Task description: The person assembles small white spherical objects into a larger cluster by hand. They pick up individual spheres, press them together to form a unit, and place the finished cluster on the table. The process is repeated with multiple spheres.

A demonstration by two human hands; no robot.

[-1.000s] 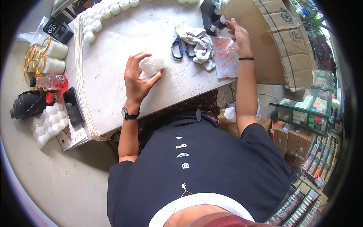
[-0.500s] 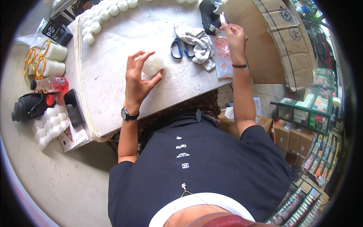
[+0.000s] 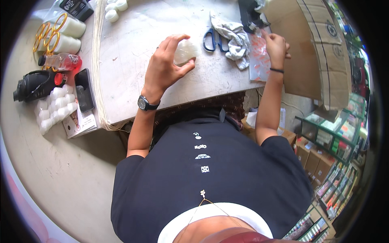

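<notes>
- Far left, beyond the worktop's point(image 3: 133, 77) edge: white cylinders with gold rings point(image 3: 71, 41), a bottle of red drink point(image 3: 65, 61), a black flask point(image 3: 36, 86), a wrapped pack of white pieces point(image 3: 56, 107) and a phone point(image 3: 84, 90).
- Pale cord point(image 3: 97, 60) runs along the worktop's left edge; a few white cups point(image 3: 112, 15) stand near the far side.
- The left hand point(image 3: 164, 67) reaches over the worktop, its fingers curved and clamped on a white bundle point(image 3: 187, 52), thumb on the near side and the other fingers on the far side.
- The bundle lies just right of the left palm, so that hand is the nearer; the right hand is well apart from it, farther right and slightly farther from the body. No clear long axis shows: the bundle looks about as wide as it is deep.
- It looks whitish, rounded, shiny and partly see-through, as if in clear wrap; its inside is too blurred to tell.
- Right of the bundle are blue-handled scissors point(image 3: 209, 42), then a crumpled grey-white cloth point(image 3: 237, 42) touching them.
- Next come a black tape dispenser point(image 3: 249, 18) and, nearer the body, a flat clear bag with red print point(image 3: 259, 60).
- The right hand point(image 3: 276, 48) is just beside the dispenser, fingers bent inward; I cannot tell whether they pinch any tape.
- Far right, an open cardboard box point(image 3: 302, 60).
</notes>
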